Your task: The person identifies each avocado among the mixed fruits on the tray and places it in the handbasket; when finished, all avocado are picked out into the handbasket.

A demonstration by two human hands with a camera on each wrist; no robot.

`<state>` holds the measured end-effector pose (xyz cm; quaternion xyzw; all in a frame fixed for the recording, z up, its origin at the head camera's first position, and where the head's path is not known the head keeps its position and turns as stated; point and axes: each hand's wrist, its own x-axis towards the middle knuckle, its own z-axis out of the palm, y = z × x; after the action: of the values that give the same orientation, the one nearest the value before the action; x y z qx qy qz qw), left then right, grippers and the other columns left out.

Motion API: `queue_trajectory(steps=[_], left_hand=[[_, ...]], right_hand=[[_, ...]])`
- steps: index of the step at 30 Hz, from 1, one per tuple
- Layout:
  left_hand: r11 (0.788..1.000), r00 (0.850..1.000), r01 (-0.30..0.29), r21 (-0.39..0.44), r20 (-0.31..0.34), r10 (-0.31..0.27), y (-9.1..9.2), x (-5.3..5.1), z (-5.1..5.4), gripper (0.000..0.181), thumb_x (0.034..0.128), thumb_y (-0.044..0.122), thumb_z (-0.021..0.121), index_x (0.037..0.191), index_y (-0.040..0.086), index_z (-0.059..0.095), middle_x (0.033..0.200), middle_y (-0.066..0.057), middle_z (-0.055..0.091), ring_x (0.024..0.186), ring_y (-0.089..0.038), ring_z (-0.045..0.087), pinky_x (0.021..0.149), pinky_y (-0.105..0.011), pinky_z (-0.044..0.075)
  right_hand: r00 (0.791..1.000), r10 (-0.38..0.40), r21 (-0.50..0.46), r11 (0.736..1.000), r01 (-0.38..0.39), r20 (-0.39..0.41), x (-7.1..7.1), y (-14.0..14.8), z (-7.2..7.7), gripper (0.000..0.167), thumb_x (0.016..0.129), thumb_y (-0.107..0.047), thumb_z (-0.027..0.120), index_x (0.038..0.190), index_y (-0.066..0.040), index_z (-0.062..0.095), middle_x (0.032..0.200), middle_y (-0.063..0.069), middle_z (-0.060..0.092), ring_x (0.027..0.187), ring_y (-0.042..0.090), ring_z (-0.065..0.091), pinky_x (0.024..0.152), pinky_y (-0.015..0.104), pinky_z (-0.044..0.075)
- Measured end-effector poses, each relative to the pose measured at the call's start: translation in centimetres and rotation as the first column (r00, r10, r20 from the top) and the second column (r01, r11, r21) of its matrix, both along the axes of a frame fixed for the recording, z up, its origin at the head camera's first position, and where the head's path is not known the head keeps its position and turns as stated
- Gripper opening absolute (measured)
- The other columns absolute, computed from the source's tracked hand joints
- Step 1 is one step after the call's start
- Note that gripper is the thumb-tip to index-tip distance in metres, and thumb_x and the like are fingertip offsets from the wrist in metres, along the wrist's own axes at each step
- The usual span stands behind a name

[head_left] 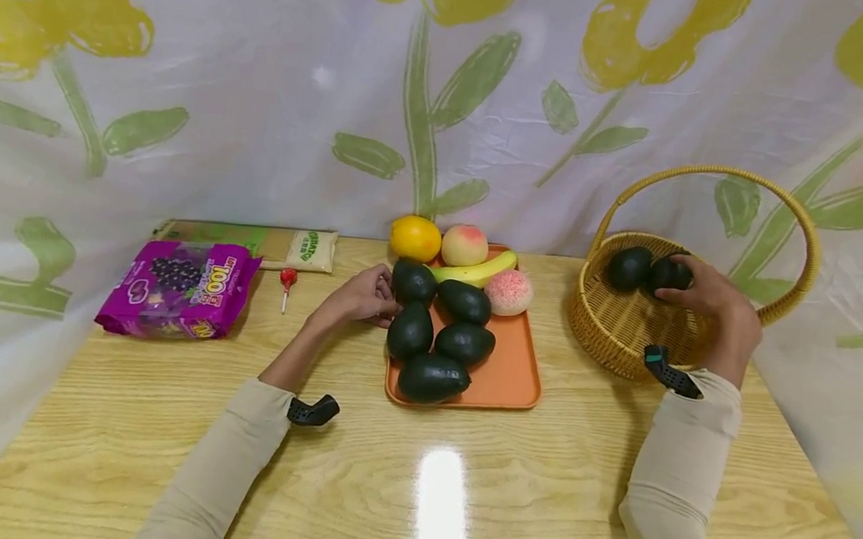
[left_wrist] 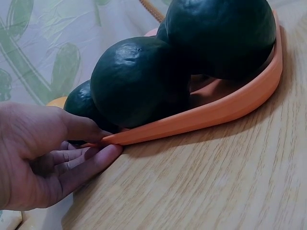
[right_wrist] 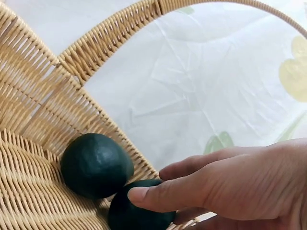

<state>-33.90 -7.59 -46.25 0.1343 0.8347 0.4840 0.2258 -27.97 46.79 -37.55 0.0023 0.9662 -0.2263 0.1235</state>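
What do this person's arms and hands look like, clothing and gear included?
The left sleeve and right sleeve are beige, stopping short of the hands. Near the cuffs are black, angled devices: a left device and a right device with a green mark. The left hand and right hand wear no gloves.

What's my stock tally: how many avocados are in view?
7 avocados: on the orange tray, two left, two centre, one in front; in the basket, one beside another the right hand grips. That arm may hide more.
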Motion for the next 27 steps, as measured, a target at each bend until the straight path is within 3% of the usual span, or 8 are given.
queue_trajectory(steps=[6, 14, 21, 27], left_hand=[[1.0, 1.0, 0.001, -0.015, -0.011, -0.001, -0.4, -0.1, 0.0, 0.041, 0.092, 0.001, 0.071, 0.124, -0.003, 0.046, 0.101, -0.016, 0.061, 0.073, -0.017, 0.065, 0.066, -0.025, 0.065], [1.0, 1.0, 0.004, -0.011, 0.009, -0.004, -0.4, 0.0, -0.1, 0.04, 0.0925, 0.001, 0.072, 0.122, -0.003, 0.046, 0.103, -0.017, 0.06, 0.07, -0.015, 0.066, 0.066, -0.026, 0.065], [1.0, 1.0, 0.001, -0.003, -0.005, -0.001, -0.6, 0.0, 0.2, 0.04, 0.0926, 0.001, 0.071, 0.123, -0.003, 0.046, 0.101, -0.015, 0.059, 0.071, -0.016, 0.065, 0.066, -0.026, 0.065], [1.0, 1.0, -0.006, 0.002, -0.001, 0.006, -0.1, 0.2, 0.0, 0.04, 0.0924, 0.001, 0.071, 0.123, -0.003, 0.046, 0.102, -0.015, 0.059, 0.07, -0.015, 0.065, 0.066, -0.025, 0.065]], right_hand=[[1.0, 0.012, -0.033, 0.999, -0.012, 0.002, 0.2, -0.5, 0.3, 0.076, 0.106, -0.027, 0.061, 0.158, 0.006, 0.018, 0.158, 0.041, 0.026, 0.144, 0.061, 0.028, 0.116, 0.076, 0.029], [0.999, 0.013, -0.017, 1.0, -0.013, 0.033, 0.8, -0.9, 0.9, 0.081, 0.107, -0.035, 0.059, 0.163, 0.003, 0.013, 0.163, 0.041, 0.016, 0.149, 0.063, 0.018, 0.118, 0.078, 0.024], [0.998, 0.068, 0.039, 0.997, -0.067, -0.019, 1.7, -2.6, 3.6, 0.081, 0.108, -0.035, 0.055, 0.162, 0.009, 0.013, 0.165, 0.04, 0.016, 0.15, 0.063, 0.016, 0.12, 0.077, 0.022], [0.99, 0.116, 0.062, 0.992, -0.111, -0.082, 2.3, -4.7, 6.0, 0.076, 0.108, -0.033, 0.057, 0.163, 0.004, 0.018, 0.165, 0.038, 0.02, 0.15, 0.061, 0.02, 0.119, 0.076, 0.024]])
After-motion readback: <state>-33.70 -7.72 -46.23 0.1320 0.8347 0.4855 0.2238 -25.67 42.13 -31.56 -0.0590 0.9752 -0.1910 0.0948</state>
